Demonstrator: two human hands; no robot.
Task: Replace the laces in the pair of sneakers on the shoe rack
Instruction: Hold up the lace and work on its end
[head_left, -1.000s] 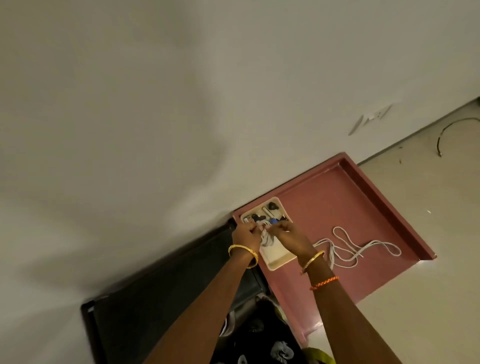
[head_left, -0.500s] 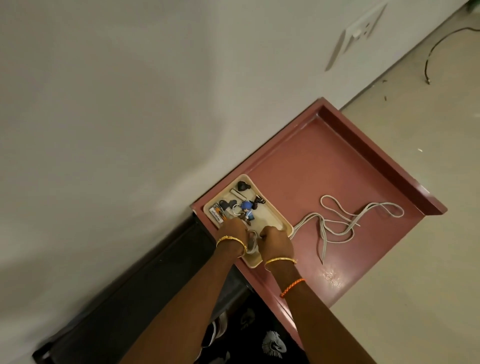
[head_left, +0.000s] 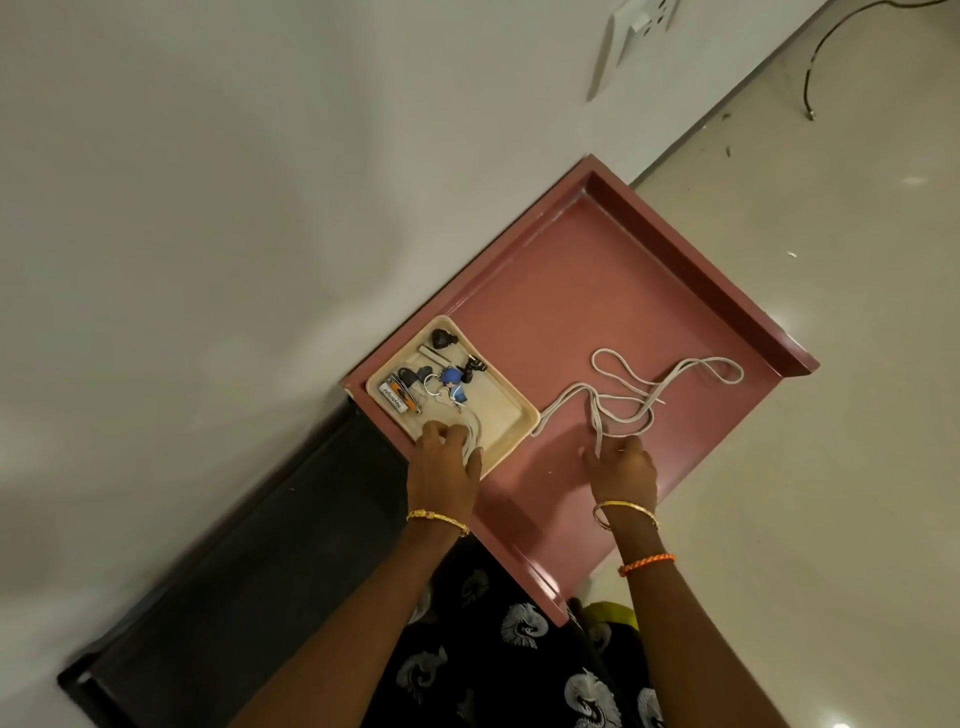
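Observation:
On the pink shoe rack top (head_left: 597, 291) a long white lace (head_left: 649, 395) lies loose in loops. My right hand (head_left: 621, 470) rests on the rack with relaxed fingers touching that lace's near end. A cream tray (head_left: 519, 410) sits at the rack's left corner. My left hand (head_left: 444, 462) is at the tray's near corner. A second white lace (head_left: 472, 434) runs between its thumb and curled fingers. No sneakers are plainly in view.
The tray holds keys, a blue key fob (head_left: 453, 379) and small dark items. A black cabinet (head_left: 234, 571) adjoins the rack on the left. The wall bears a socket (head_left: 644, 21). A cable (head_left: 810, 78) lies on the floor.
My right hand left the tray, where both hands worked on a lace, and moved right to the loose lace's end. My left hand stayed at the tray. The view tilted down.

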